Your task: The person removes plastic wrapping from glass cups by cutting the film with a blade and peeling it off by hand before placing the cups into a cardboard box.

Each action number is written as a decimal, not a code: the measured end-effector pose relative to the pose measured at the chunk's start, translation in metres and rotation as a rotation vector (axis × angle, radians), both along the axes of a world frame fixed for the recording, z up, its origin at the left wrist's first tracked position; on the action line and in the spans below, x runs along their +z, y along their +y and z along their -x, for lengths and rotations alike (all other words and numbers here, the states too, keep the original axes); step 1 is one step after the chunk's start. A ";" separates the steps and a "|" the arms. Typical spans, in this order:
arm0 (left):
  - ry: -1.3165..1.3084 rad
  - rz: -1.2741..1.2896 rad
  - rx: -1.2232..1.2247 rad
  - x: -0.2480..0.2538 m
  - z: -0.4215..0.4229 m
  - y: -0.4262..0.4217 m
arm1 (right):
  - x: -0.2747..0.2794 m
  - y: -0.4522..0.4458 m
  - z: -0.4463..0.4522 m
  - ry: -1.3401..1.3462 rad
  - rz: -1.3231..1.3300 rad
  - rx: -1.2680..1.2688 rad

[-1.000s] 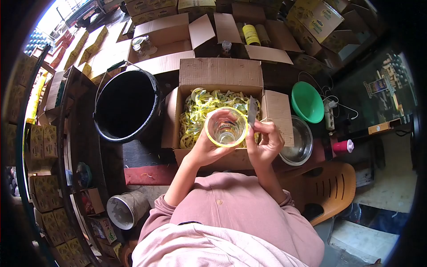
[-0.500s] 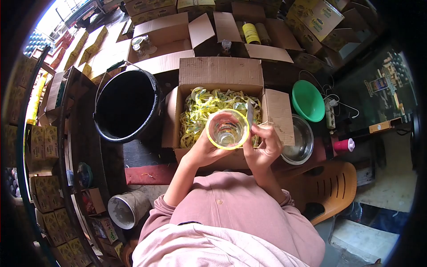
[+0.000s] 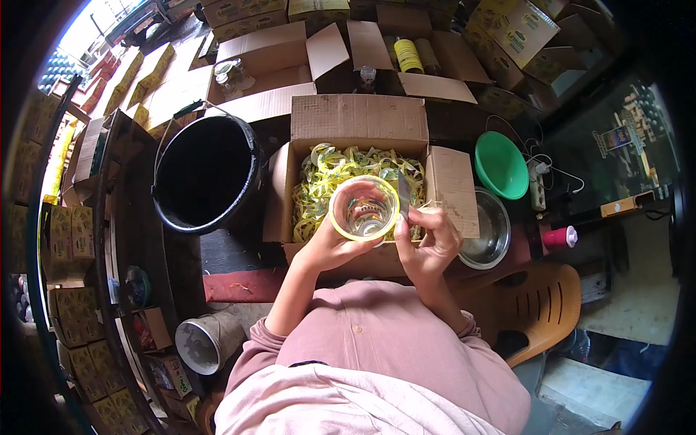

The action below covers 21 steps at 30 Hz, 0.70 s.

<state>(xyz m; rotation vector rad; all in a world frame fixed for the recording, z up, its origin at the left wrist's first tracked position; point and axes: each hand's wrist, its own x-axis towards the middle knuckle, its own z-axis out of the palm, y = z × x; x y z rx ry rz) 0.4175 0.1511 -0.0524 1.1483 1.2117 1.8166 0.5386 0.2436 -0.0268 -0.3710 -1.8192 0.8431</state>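
Leftward slides the clear, round, yellow-rimmed cup (image 3: 365, 209), just slightly since half a second ago, and the thin grey metal-looking blade (image 3: 404, 192) drifts the same way. And look at that hold: the left hand (image 3: 330, 243) wraps the cup's left side and underside, mouth tilted up toward the camera, while the right hand (image 3: 430, 241) pinches the blade narrowly between thumb and fingers, its tip pointing up, right beside the rim. Touching or a hair apart? Can't tell from here! All of it happens above the near side of an open brown cardboard carton (image 3: 359, 119), where crumpled yellow-and-clear plastic strips (image 3: 326, 170) are heaped thick. So how far along? Plenty of strips already lie in the carton, yet the cup's yellow rim shows all the way round, so work on this one looks unfinished, and it has yet to be set down. Standing by: a deep black bucket (image 3: 206, 174) to the left, a green plastic bowl (image 3: 500, 165) and a shiny metal bowl (image 3: 495, 235) to the right.
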 end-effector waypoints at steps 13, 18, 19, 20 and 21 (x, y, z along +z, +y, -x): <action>0.428 -0.029 0.128 -0.007 0.007 0.000 | 0.004 0.019 0.004 -0.014 -0.111 -0.079; 0.307 -0.075 0.112 -0.003 0.009 0.001 | 0.000 0.029 -0.002 -0.063 -0.081 -0.087; 0.315 -0.082 0.126 -0.005 0.010 0.001 | -0.006 0.032 -0.001 -0.117 0.071 -0.039; 0.322 -0.089 0.139 -0.006 0.010 0.000 | -0.010 0.033 0.000 -0.172 0.225 0.008; 0.329 -0.095 0.150 -0.008 0.010 -0.001 | -0.012 0.034 0.001 -0.228 0.380 0.055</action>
